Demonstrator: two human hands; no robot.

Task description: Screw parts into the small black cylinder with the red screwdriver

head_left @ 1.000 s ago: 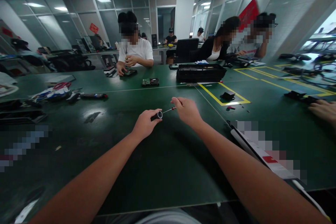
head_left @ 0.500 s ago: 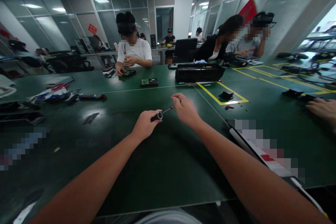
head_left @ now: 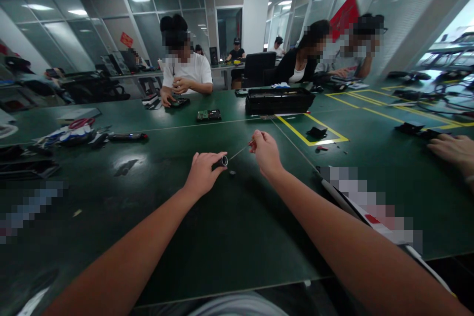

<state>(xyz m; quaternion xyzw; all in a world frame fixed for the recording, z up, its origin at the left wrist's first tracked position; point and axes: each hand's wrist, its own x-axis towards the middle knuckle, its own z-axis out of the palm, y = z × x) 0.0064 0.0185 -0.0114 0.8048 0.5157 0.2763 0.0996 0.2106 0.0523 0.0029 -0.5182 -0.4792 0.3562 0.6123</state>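
Observation:
My left hand [head_left: 201, 174] is closed around a black cylinder [head_left: 222, 161], whose open end with a pale ring faces right; most of its body is hidden by the fingers. In a pinch grip, my right hand [head_left: 266, 152] holds a small screwdriver [head_left: 239, 152] with a thin metal shaft and a reddish handle partly covered by the fingers. The shaft slants down toward the ringed end, its tip close to the rim; whether it touches I cannot tell. On the green table [head_left: 207, 242] just below the cylinder lies a small dark piece [head_left: 232, 173].
A long black casing [head_left: 277, 103] and a circuit-board device [head_left: 209, 115] stand farther back. Black scraps [head_left: 317, 132] lie by yellow tape. At left are a dark pen-like tool [head_left: 128, 137] and gloves [head_left: 76, 134]. Another person's hand [head_left: 454, 150] rests at right.
My right hand has drawn the screwdriver slightly right, away from the cylinder. A small dark piece now shows on the table beneath the cylinder. The view has shifted slightly.

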